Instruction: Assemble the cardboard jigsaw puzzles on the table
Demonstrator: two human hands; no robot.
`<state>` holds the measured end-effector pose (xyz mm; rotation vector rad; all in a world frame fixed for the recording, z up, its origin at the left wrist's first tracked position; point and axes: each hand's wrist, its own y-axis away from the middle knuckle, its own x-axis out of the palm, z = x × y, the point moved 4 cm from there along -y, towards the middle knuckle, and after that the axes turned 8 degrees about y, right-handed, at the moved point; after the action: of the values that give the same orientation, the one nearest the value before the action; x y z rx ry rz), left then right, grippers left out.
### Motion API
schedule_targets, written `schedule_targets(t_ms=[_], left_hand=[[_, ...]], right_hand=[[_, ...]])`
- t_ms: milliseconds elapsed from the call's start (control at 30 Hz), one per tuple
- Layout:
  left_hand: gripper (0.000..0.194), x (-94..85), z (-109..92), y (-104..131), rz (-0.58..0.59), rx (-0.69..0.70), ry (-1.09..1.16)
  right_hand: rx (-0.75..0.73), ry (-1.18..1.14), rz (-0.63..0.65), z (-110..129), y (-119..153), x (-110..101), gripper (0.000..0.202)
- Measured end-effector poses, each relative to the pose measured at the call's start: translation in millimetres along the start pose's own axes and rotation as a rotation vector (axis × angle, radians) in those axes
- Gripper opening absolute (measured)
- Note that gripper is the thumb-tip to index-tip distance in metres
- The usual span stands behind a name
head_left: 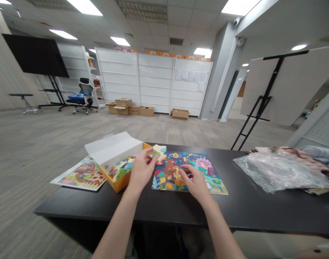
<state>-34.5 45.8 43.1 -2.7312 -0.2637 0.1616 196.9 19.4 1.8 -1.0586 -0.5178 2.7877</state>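
Observation:
My left hand (pixel 143 168) is closed on a jigsaw puzzle piece (pixel 160 152) with cream, green and teal patches, raised beside the box. Under and around my right hand (pixel 193 181) lies a colourful jigsaw puzzle (pixel 214 180) with animal pictures on a dark blue ground. The fingers of my right hand are loosely curled and apart above its middle, with nothing visible in them. Left of my left hand stands an open yellow box (pixel 117 185) with more picture pieces (pixel 123 167) inside. Its white lid flap (pixel 117 147) is tilted up.
A farm picture sheet (pixel 85 174) lies at the left of the black table (pixel 250 205), partly under the box. Clear plastic bags (pixel 277 169) and folded cloth (pixel 293 153) are heaped at the right. Beyond the table stand an easel board (pixel 285 86), cardboard boxes (pixel 123 104) and white shelving (pixel 155 81).

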Motion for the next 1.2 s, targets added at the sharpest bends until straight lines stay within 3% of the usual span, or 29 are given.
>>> schedule_targets(t_ms=[67,133,200,300,400,467,500,533,667,733,867,1033,1200], left_hand=[[0.046,-40.5,-11,-10,-0.204,0.035,-0.29],[0.044,-73.7,-17,-15,-0.293,0.01,-0.594],[0.04,-94.2,-17,-15,-0.27,-0.024,-0.836],[0.04,-103.3,-13,-7,-0.196,-0.033,-1.043],[0.038,-96.3,-23,3,-0.289,0.056,-1.164],[0.039,-83.5,-35,7,-0.367,0.149,-1.128],[0.038,-73.2,-40,8,-0.33,0.188,-1.064],[0.035,-60.2,-41,9,-0.225,0.218,-0.98],[0.037,0.4,-23,21,0.449,0.184,-0.753],[0.042,16.7,-6,28,0.589,0.109,-0.781],[0.05,24.7,17,33,0.636,0.0,-0.829],[0.042,24.4,19,32,0.649,-0.041,-0.761],[0.042,28.9,22,33,0.632,-0.04,-0.537]], right_hand=[[-0.025,0.211,-0.019,-7,1,-4,0.028],[-0.047,0.383,-0.004,-16,2,-6,0.028],[-0.063,0.482,0.031,-23,3,-7,0.033],[-0.094,0.544,0.078,-26,6,-6,0.039],[-0.109,0.566,0.114,-22,7,-3,0.04],[-0.099,0.574,0.128,-20,8,-1,0.039],[-0.09,0.576,0.132,-19,7,-1,0.038],[-0.081,0.574,0.133,-19,7,0,0.037],[-0.057,0.519,0.121,-22,4,-1,0.028],[-0.038,0.457,0.104,-23,2,-3,0.029],[0.019,0.184,0.089,-26,0,-7,0.024],[0.086,-0.191,0.09,-20,-1,-6,0.02],[0.088,-0.353,0.13,-9,-1,3,0.03]])
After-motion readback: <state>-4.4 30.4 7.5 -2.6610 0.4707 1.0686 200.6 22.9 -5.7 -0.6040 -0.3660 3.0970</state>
